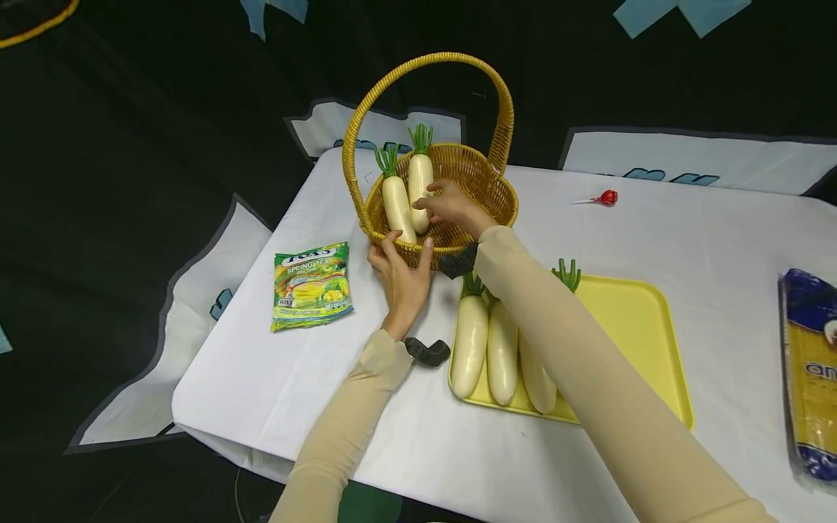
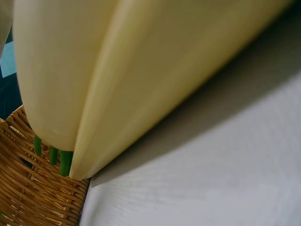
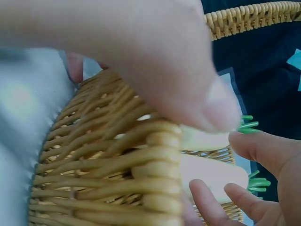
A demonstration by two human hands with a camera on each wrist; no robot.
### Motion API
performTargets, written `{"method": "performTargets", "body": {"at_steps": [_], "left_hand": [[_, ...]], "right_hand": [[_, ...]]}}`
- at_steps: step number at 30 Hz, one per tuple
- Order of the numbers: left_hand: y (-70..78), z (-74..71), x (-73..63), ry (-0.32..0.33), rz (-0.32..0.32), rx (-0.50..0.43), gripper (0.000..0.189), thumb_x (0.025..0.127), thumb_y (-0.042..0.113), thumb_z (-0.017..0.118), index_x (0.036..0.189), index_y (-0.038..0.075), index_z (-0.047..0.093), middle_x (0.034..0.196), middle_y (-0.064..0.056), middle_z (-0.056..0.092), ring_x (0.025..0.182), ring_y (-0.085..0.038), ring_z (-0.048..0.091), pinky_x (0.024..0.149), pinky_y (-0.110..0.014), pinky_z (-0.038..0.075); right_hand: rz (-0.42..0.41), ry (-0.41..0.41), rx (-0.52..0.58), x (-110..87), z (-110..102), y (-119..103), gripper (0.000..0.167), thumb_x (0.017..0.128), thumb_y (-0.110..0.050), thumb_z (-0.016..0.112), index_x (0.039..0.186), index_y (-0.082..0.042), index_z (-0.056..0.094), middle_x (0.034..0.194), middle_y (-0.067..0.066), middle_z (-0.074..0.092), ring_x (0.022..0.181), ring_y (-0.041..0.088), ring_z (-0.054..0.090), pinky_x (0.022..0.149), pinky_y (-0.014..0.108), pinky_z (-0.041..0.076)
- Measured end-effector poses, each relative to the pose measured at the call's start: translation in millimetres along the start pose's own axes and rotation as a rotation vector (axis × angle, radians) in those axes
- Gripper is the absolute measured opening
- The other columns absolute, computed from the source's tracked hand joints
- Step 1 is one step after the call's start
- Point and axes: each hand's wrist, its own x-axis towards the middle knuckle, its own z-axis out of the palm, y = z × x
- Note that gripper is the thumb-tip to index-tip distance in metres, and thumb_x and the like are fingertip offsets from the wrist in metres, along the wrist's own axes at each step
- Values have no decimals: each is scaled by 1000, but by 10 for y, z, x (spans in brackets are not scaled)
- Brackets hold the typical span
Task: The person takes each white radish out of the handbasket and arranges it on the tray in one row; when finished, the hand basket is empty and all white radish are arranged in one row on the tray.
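A wicker basket [image 1: 480,174] with a tall arched handle holds two white radishes with green tops, a left radish [image 1: 397,203] and a right radish [image 1: 419,178]. My left hand [image 1: 400,283] grips the near rim, thumb and fingers at the edge. Reaching inside, my right hand [image 1: 451,203] has its fingertips at the right radish's lower part. In the right wrist view, the right hand's fingers [image 3: 204,200] are spread beside the radishes. Several more radishes [image 1: 469,345] lie on a yellow tray [image 1: 637,334], partly behind my right sleeve. A cream sleeve [image 2: 117,80] fills much of the left wrist view.
A green candy bag [image 1: 312,287] lies left of the basket. A red lollipop [image 1: 607,197] is at the back right, and a blue and yellow package [image 1: 811,378] sits at the right edge. White cloth [image 1: 261,392] covers the table; dark curtains hang behind.
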Motion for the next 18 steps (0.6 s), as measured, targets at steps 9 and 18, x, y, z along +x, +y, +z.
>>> {"method": "performTargets", "body": {"at_steps": [9,18], "left_hand": [[-34,-47,8,23,13,-16,45,90,52,42,122,20,36,132,-24,15,124,-39,24,98,-50,29],[-16,-40,-21,40,23,34,35,90,35,50,120,22,37,131,-23,19,120,-37,29,93,-47,34]], "right_hand": [[-45,12,-3,30,75,-173,58,89,-26,56,138,-11,29,116,14,49,103,31,52,94,45,42],[-58,-11,-151,107,207,-391,65,89,-30,55,142,-12,22,143,10,30,122,30,43,95,44,42]]}}
